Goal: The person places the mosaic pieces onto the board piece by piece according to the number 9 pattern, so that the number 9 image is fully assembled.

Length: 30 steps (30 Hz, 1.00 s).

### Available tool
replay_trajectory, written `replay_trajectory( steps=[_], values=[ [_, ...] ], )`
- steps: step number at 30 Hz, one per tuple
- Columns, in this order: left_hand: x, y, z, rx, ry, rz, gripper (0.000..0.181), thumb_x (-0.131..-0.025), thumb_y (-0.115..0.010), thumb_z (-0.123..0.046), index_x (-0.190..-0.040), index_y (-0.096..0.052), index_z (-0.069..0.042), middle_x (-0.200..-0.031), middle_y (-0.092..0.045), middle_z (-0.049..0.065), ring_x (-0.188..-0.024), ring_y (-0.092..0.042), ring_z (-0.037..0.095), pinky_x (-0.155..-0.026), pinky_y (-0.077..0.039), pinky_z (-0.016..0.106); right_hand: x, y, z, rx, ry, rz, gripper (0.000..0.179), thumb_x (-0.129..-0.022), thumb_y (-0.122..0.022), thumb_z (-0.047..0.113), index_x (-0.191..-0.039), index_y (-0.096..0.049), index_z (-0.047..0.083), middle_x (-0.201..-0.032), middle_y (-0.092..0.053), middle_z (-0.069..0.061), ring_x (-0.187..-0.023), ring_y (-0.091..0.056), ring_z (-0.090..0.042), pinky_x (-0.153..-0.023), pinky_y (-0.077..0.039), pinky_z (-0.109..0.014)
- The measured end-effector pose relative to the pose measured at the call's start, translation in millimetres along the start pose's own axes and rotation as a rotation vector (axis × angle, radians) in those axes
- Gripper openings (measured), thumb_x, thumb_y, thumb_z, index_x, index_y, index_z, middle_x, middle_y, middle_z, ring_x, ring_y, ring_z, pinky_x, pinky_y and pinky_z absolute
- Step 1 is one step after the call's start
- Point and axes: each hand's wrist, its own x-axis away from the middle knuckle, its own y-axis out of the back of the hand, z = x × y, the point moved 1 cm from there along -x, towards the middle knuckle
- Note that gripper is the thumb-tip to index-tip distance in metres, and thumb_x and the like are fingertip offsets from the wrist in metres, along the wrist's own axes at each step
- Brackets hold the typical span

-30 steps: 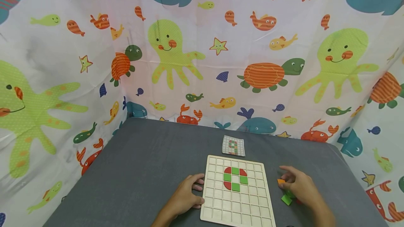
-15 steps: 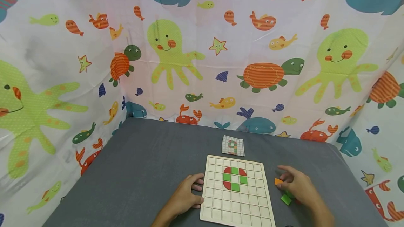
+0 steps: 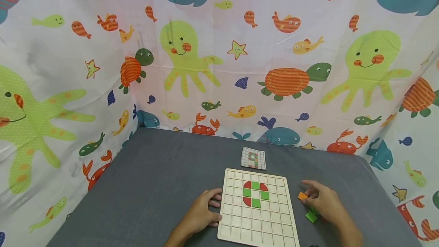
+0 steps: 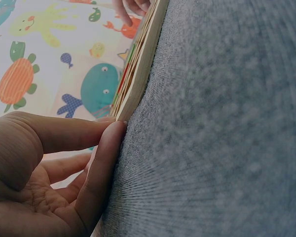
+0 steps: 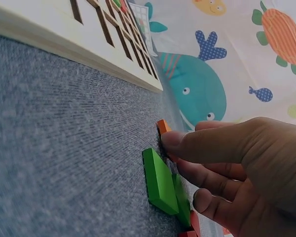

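A wooden grid board (image 3: 236, 220) lies on the grey table, with red quarter-round and green square tiles (image 3: 255, 203) set as a ring in its upper cells. My left hand (image 3: 200, 212) rests at the board's left edge, its thumb and fingertips touching the rim. To the right of the board, my right hand (image 3: 322, 203) holds an orange tile (image 3: 302, 196) between thumb and fingers, seen partly behind the thumb in the right wrist view. Just below this hand lie green tiles (image 5: 159, 182) and a red piece (image 5: 190, 233), partly hidden by the hand in the head view.
A small card (image 3: 253, 158) printed with a coloured grid pattern lies beyond the board's far edge. Around the table (image 3: 154, 178) hangs a curtain (image 3: 212, 64) with sea animals. A dark object (image 3: 313, 246) shows at the bottom edge.
The orange tile has shifted slightly left, toward the board, and turned a little under my right hand. My left hand and the board have stayed in place.
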Motion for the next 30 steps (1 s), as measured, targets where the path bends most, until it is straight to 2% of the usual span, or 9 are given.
replay_trajectory(
  steps=[4,14,21,30],
  values=[
    [0.2,0.3,-0.7,-0.001,0.001,0.002,0.08,-0.077,-0.079,0.016,-0.15,-0.055,-0.003,-0.129,-0.058,0.011,-0.113,-0.06,0.028,-0.058,-0.065,0.038,-1.0,0.4,2.0,0.001,-0.004,0.003,0.06,-0.084,-0.088,0.009,-0.139,-0.065,0.002,-0.097,-0.072,-0.001,-0.084,-0.066,-0.015,-0.073,-0.056,-0.037],
    [0.9,0.8,-1.9,0.003,-0.004,0.005,0.08,-0.077,-0.079,0.015,-0.151,-0.054,-0.002,-0.129,-0.058,0.012,-0.112,-0.06,0.028,-0.059,-0.065,0.038,3.5,-2.5,14.0,-0.06,0.049,0.003,0.063,-0.084,-0.09,0.012,-0.141,-0.064,0.004,-0.102,-0.073,-0.002,-0.086,-0.068,-0.016,-0.067,-0.055,-0.032],
    [1.3,0.9,-1.1,0.003,-0.011,0.004,0.079,-0.077,-0.078,0.015,-0.151,-0.054,-0.002,-0.129,-0.058,0.012,-0.112,-0.06,0.028,-0.059,-0.065,0.037,4.3,-7.8,26.0,-0.118,0.057,0.037,0.063,-0.085,-0.089,0.013,-0.143,-0.064,0.006,-0.105,-0.072,-0.002,-0.089,-0.068,-0.016,-0.07,-0.056,-0.033],
    [0.6,0.6,0.3,0.001,-0.017,0.003,0.079,-0.077,-0.078,0.015,-0.151,-0.054,-0.002,-0.13,-0.058,0.011,-0.113,-0.059,0.028,-0.058,-0.065,0.037,4.6,-17.6,48.2,-0.17,0.12,0.098,0.064,-0.082,-0.09,0.011,-0.141,-0.065,0.005,-0.102,-0.071,-0.001,-0.089,-0.066,-0.017,-0.074,-0.056,-0.033]
  ],
)
